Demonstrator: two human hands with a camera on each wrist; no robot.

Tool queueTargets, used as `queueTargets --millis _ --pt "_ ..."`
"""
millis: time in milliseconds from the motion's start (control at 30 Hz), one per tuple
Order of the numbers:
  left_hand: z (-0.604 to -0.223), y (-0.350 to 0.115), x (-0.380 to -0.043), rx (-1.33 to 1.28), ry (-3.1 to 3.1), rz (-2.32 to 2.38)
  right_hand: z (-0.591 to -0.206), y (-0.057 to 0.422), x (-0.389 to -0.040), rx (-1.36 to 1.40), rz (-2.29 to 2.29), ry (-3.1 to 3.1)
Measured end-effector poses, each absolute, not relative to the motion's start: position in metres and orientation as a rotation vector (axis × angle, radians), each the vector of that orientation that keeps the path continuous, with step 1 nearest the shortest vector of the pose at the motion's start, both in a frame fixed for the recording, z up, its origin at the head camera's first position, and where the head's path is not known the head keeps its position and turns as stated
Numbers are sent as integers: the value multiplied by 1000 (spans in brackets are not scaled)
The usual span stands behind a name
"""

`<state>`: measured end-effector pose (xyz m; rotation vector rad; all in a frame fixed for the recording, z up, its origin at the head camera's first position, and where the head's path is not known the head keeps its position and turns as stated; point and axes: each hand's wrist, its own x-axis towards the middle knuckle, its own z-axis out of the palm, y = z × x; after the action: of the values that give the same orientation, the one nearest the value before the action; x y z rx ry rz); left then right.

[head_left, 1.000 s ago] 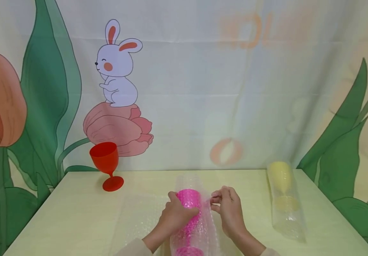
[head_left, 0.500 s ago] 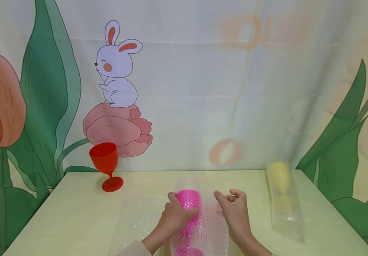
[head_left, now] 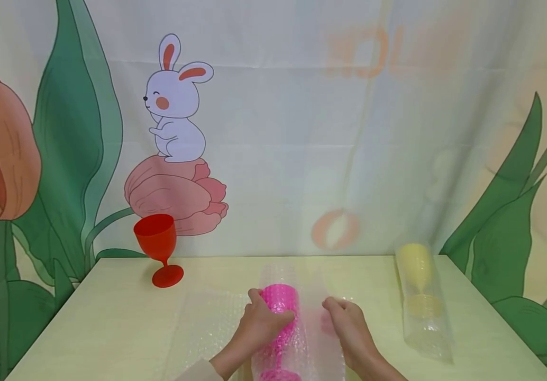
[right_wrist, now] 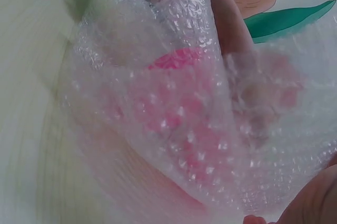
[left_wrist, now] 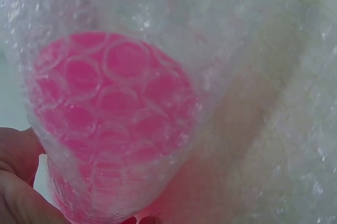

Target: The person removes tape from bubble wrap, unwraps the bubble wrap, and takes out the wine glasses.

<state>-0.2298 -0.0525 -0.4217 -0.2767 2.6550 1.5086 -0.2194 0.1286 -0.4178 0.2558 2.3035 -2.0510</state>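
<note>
The pink cup lies on the tabletop under bubble wrap, bowl pointing away from the person. Both hands are busy: the left hand grips the bowl through the bubble wrap, while the right hand pinches a loose flap to the cup's right. More bubble wrap is spread to the cup's left. The step in hand looks like wrapping this cup; the next move probably calls for drawing the flap snug and folding it over, with the left hand steadying the bowl.

Well to the pink cup's right, 1 yellow cup lies in its own bubble wrap. Beyond the pink cup and to its left, 1 red cup stands upright, unwrapped. Counted: 3 cups, 2 under bubble wrap. Behind the pink cup hangs 1 curtain with 1 rabbit.
</note>
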Motion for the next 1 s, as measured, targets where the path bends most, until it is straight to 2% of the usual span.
queueTargets --millis 333,567,1000 --pt "-423 -58 -230 -239 2610 1583 -421 133 -217 231 -1811 2308" --pt "-421 -64 -230 -264 2563 1613 -428 137 -220 143 -1853 2261" --pt "-423 -57 -224 -284 2705 1593 -436 144 -226 157 -1999 2167"
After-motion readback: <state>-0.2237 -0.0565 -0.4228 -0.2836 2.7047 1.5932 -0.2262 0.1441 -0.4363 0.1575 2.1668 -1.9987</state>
